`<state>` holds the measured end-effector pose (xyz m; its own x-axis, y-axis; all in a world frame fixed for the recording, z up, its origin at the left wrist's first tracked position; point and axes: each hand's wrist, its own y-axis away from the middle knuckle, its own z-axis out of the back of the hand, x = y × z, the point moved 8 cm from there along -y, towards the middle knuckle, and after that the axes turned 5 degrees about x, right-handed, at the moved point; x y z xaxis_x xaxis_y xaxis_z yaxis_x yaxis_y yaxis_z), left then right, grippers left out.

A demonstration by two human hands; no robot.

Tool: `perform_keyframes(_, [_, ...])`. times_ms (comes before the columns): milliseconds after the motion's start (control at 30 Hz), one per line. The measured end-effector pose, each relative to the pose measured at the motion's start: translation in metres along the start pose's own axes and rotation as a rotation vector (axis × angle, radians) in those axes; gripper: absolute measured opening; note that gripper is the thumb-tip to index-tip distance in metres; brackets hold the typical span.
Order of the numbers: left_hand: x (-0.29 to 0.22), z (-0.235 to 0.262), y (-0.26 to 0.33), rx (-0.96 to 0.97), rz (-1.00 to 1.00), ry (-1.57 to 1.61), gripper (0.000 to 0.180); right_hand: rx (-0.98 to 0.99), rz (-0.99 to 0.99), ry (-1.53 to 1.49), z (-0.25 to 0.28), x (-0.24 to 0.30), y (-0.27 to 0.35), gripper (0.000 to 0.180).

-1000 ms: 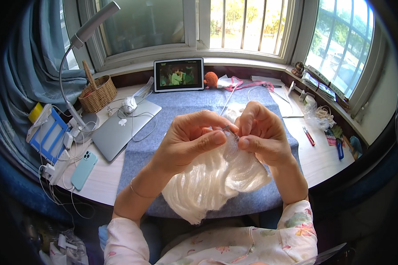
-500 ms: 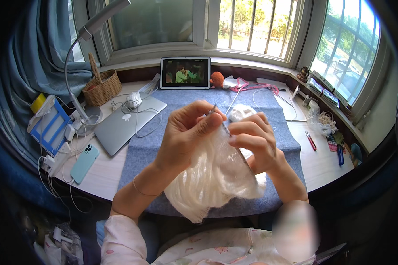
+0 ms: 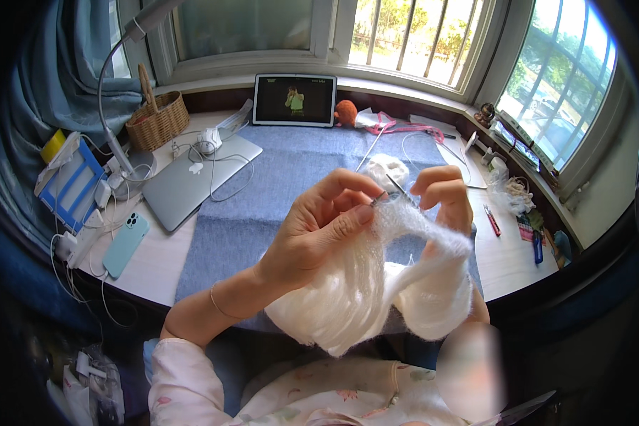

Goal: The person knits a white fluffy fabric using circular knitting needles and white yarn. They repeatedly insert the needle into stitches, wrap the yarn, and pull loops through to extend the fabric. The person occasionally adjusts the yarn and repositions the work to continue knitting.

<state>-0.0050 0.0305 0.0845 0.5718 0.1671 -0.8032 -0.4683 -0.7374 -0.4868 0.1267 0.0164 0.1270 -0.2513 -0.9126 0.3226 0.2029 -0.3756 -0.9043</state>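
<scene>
A fluffy white piece of knitting (image 3: 334, 291) hangs from my hands over the near edge of the desk. My left hand (image 3: 326, 231) is closed, pinching the knitting's top edge between thumb and forefinger, where a dark needle tip shows. Close beside it, my right hand (image 3: 447, 199) has curled fingers around a thin knitting needle (image 3: 400, 186), whose point slants up and left. Part of the fabric drapes in front of the right palm and wrist, hiding some of that grip. Just beyond the hands, a ball of white yarn (image 3: 385, 169) rests on the blue-grey cloth (image 3: 227, 234).
At the back stands a tablet (image 3: 295, 101). On the left are a closed laptop (image 3: 199, 181), a light-blue phone (image 3: 126, 245), a wicker basket (image 3: 157, 121), a lamp and tangled cables. Red-handled pliers (image 3: 491, 221) and a blue-handled tool (image 3: 537, 247) lie to the right.
The knitting, earlier stretched along a slanting needle, now bunches at the top and folds over in front of my right hand. My right hand has moved up and right, and the needle point shows.
</scene>
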Motion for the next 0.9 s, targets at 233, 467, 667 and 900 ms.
perform_keyframes(233, [0.005,0.017,0.017,0.000,-0.067,-0.504,0.012,0.051,0.264,0.302,-0.011,0.014,0.018,0.020])
perform_keyframes(467, [0.032,0.030,0.024,-0.037,0.107,-0.148,0.009,0.140,0.280,0.395,-0.020,0.011,0.035,0.015])
perform_keyframes(667, [0.051,0.035,0.027,-0.039,0.188,0.018,0.009,0.185,0.228,0.364,-0.026,-0.002,0.032,0.028])
perform_keyframes(900, [0.052,0.030,0.026,-0.014,0.158,-0.056,0.012,0.189,-0.113,0.155,-0.029,-0.022,0.024,0.034])
